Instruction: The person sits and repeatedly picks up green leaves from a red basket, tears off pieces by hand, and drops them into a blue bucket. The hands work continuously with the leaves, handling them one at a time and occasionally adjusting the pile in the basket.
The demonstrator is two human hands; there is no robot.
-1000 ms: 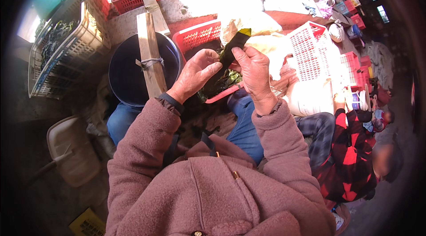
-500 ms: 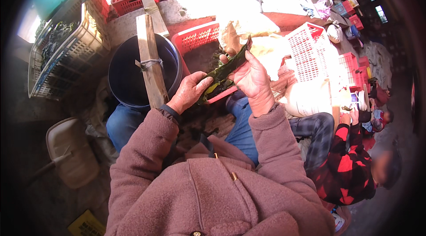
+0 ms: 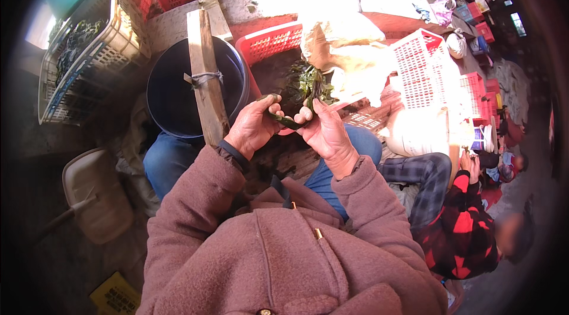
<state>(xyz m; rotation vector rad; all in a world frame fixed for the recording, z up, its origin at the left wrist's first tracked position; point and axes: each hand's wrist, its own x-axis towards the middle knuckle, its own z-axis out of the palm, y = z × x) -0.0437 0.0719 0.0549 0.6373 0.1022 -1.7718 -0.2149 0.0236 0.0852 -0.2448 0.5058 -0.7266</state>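
Note:
A dark green, glossy leaf strip [image 3: 285, 121], which looks like seaweed, is bent between my two hands. My left hand [image 3: 250, 128] pinches its left end between thumb and fingers. The other side is gripped by my right hand [image 3: 327, 139], fingers curled and thumb on top. Just beyond my hands, a heap of similar green leaves [image 3: 303, 81] lies in a red crate [image 3: 269, 40]. Part of the strip past my right fingers merges with the heap, so I cannot tell where it ends.
A dark blue bucket [image 3: 165, 87] stands at the left, with a wooden board [image 3: 204, 66] across it, string tied round the board. Farther left is a pale crate [image 3: 104, 57] of greens. A light sack [image 3: 341, 42] and red crate [image 3: 418, 72] lie right. A co-worker in red-black checks [image 3: 459, 232] sits right.
The strip was stretched out flat and slanting between my hands; now it is bent in a curve lower down. My hands have turned and come closer together.

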